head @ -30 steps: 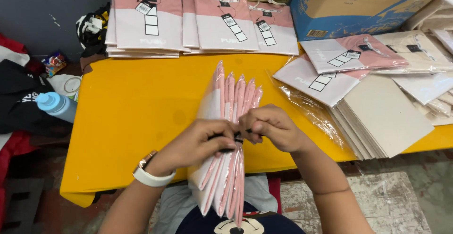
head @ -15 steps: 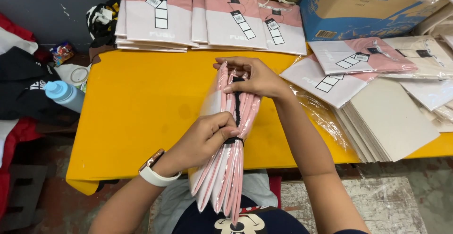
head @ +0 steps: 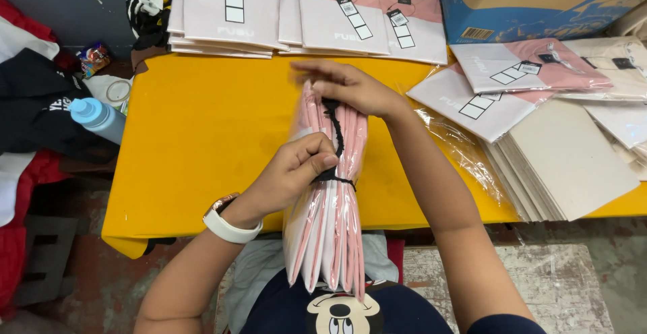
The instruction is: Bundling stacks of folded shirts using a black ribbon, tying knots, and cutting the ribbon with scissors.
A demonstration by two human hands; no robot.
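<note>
Raised slightly, bagged bundle (head: 327, 192) sits pinched by left grip (head: 296, 172); right grip (head: 347, 88) clasps its top.

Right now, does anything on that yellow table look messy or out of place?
Yes: the packed shirts at right lie fanned and askew over a cardboard stack, with crumpled clear plastic beside them. The far piles sit squared.

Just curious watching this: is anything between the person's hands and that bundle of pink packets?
Nothing visible. The left hand grips the bundle of pink packets at the black band around its middle, and the right hand rests directly on its far end.
</note>
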